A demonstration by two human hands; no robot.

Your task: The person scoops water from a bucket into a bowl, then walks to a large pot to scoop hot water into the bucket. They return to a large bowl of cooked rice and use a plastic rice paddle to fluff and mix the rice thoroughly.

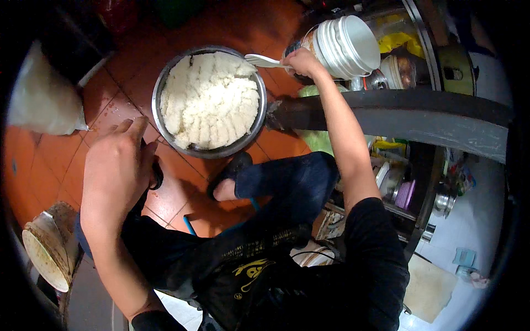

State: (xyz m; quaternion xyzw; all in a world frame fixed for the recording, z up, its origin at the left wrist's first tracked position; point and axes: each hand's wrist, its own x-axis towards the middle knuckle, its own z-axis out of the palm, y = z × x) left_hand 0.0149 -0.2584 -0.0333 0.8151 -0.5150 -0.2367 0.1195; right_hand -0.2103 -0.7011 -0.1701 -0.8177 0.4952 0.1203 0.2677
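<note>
A round metal basin (261,111) stands on the tiled floor, filled with a white, crumbly mass (211,99) that looks like cooked rice. My right hand (304,63) grips the handle of a white slotted spoon or fork-like utensil (265,61), whose head lies over the basin's upper right rim. Left of the basin and nearer to me is my left hand (120,153), with its fingers bent and its back up. Nothing is visible in it, though its palm is hidden.
White plastic buckets (350,47) stand at the upper right, beside a dark bench beam (393,116). A pale full bag (47,99) is at the left. A stained bucket (49,248) lies at the lower left. Crowded shelves are at the right.
</note>
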